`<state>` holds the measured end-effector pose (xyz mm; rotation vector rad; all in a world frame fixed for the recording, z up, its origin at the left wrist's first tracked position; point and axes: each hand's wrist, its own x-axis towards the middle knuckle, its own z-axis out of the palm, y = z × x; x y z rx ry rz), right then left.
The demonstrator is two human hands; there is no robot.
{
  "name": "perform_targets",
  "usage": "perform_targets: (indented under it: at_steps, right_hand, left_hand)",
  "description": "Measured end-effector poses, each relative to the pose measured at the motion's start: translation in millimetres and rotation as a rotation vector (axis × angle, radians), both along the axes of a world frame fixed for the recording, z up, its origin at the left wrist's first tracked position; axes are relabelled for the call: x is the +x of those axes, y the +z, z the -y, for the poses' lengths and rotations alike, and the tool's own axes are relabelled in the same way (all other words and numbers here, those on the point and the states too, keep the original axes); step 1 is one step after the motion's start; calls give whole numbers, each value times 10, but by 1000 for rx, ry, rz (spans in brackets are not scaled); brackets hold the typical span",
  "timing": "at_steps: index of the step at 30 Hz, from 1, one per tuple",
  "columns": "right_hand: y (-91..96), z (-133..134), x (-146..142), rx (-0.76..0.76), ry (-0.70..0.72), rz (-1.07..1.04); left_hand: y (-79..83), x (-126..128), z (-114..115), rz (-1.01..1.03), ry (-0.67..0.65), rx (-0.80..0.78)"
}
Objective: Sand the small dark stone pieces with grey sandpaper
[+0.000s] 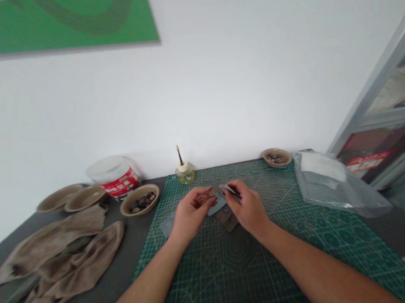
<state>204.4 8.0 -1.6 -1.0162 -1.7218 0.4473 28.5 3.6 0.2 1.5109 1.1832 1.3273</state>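
At the centre of the frame, on a green gridded cutting mat (235,281), two bare hands work close together above a flat dark-brown piece (227,220) and a slate-blue card (217,205). The left hand (192,213) curls its fingers, pressed together, around a small tan-brown fragment (209,194), partly hidden from view. The right hand (249,208) pinches a thin pale sliver (229,189) between thumb and fingertips, just above the card. Near the mat's far edge stands a small glass bottle with an upright brush (185,173). A round tan bowl of dark pebbles (139,200) sits just left of the mat, and another (276,158) sits at its upper right.
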Motion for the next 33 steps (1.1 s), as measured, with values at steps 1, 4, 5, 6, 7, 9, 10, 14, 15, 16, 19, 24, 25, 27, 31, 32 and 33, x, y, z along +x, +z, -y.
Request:
perform_targets:
  at_steps: [1,4,5,6,7,9,10,14,15,16,19,24,25,27,31,32,33]
  right_hand:
    - [5,13,-1,38,27,17]
    - [5,44,-18,162,143,110]
    - [-1,48,-26,194,177,148]
    - [-10,48,-32,217,201,188]
    - [-20,44,-36,233,212,225]
    - [-39,31,-37,242,202,280]
    - [-46,24,-33,240,187,295]
    - [-40,23,-13,247,166,322]
    - [-32,29,-10,254,169,327]
    - [-25,35,-9,261,166,328]
    - [-15,48,-16,288,161,330]
    - [-41,36,-43,332,171,342]
    - [-46,32,-46,337,167,344]
    - [-48,29,-48,349,171,349]
    - [-31,23,-35,346,179,343]
    - [-30,15,-30,340,188,338]
    - [-33,1,-23,329,197,332]
  left_hand:
    - [7,-3,5,-48,15,1]
    - [19,-24,25,-199,54,36]
    - [19,-33,31,-228,63,54]
    - [17,-40,37,-242,70,71]
    - [13,-46,40,-246,76,84]
    - [6,-51,45,-231,92,94]
    - [6,-50,47,-217,101,92]
    - [27,-30,63,-198,122,87]
    - [35,-23,70,-199,125,91]
    - [44,-18,77,-198,131,97]
    - [60,-8,95,-197,136,105]
    - [63,-9,94,-191,135,119]
    - [63,-9,91,-187,138,121]
    - [63,-11,86,-187,139,128]
    - [65,-10,89,-170,141,122]
    - [65,-7,93,-157,144,119]
    - [65,-3,96,-141,147,118]
